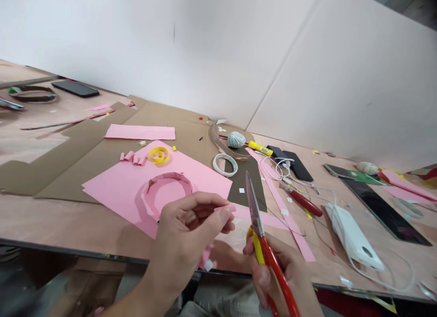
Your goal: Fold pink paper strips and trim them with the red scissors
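Near the front edge of the table, my left hand (196,230) pinches a small pink paper piece (229,208) between thumb and fingertips. My right hand (278,267) is wrapped round the red and yellow handles of the scissors (255,212), whose blades point up and away, apart from the pink piece. Behind my left hand a pink paper ring (167,177) rests on pink sheets (201,171). Small pink rolls (133,158) and a yellow paper coil (159,155) lie beyond the ring. A long pink strip (278,196) runs to the right of the scissors.
Brown cardboard (78,167) lies under the sheets. A tape roll (225,165), glue stick (260,148) and grey ball (236,139) are behind. To the right are a red-handled tool (303,202), a white power bank (355,239) with cables, and a phone (385,210). A white panel (170,48) stands behind.
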Motion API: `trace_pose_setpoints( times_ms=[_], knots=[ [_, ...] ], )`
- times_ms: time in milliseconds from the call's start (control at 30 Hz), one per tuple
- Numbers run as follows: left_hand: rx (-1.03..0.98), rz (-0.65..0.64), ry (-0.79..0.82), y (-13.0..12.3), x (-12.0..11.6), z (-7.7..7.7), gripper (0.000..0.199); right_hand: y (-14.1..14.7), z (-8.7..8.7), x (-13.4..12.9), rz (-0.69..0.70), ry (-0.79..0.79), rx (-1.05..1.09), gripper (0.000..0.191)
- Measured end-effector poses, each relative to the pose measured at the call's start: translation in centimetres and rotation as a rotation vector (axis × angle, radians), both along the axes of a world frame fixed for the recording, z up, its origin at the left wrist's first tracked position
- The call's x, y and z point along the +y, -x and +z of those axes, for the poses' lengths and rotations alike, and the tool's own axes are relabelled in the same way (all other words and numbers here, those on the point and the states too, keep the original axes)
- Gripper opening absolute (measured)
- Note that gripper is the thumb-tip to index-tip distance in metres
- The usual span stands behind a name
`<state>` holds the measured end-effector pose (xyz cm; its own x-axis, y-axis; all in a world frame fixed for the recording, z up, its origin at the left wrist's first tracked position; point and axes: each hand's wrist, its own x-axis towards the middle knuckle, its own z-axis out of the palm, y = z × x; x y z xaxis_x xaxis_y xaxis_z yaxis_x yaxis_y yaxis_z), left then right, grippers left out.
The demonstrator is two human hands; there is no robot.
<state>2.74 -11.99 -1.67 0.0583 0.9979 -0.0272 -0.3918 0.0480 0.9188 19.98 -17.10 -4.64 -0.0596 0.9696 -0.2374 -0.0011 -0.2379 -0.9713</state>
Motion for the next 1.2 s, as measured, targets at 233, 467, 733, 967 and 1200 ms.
trace_pose_setpoints(
  times_ms=[233,467,733,967,1200],
  knots=[
    [-0.103,-0.117,0.031,0.3,0.0,-0.7,0.008,-1.5,1.3,1.8,0.046,-0.104,-0.133,0.055],
    [0.029,-0.061,-0.007,1.0,-0.2,-1.6,0.013,-3.2,3.3,4.0,-0.014,-0.148,-0.575,0.025],
    [0.122,-0.097,-0.014,0.9,-0.8,-1.7,0.008,-5.9,3.3,6.0,0.055,-0.151,-1.156,0.01],
    [-0.117,-0.112,0.035,1.2,-1.1,-1.8,0.012,-10.5,0.7,8.9,0.042,-0.147,-1.409,0.028],
    [-0.257,-0.069,0.107,2.5,-0.9,-2.8,0.015,-11.9,-1.1,10.0,0.082,-0.099,-1.428,0.035]
  ],
)
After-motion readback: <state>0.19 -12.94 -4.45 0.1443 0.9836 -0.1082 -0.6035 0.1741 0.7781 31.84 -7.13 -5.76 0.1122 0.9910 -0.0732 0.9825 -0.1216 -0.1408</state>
